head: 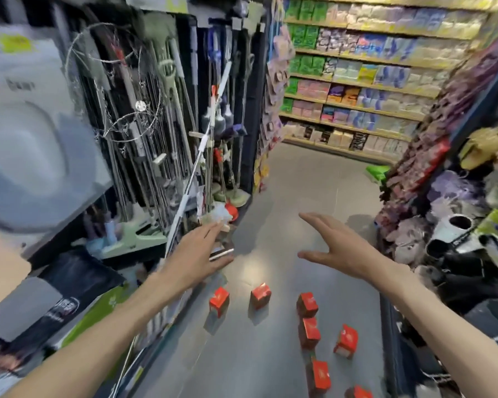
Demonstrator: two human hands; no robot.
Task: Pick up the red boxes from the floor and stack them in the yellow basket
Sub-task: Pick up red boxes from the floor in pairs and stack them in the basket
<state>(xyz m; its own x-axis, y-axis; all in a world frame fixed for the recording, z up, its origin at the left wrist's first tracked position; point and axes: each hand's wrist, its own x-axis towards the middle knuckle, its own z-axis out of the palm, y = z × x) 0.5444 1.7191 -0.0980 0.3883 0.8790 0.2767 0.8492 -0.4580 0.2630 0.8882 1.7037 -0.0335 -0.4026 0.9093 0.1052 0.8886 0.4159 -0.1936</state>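
On the grey floor (pixel 270 354), seven red boxes (pixel 308 304) were scattered at about six o'clock from both hands, well below them. Both the left hand (pixel 196 254) and the right hand (pixel 337 245) were held spread and empty. Nearest the right hand, it was judged, was the box at five o'clock (no yellow basket could be seen).

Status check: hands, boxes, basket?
Left hand and right hand open, empty, raised above the floor. Seven red boxes scattered on it, none picked. Yellow basket not in view. Aisle ahead unobstructed.
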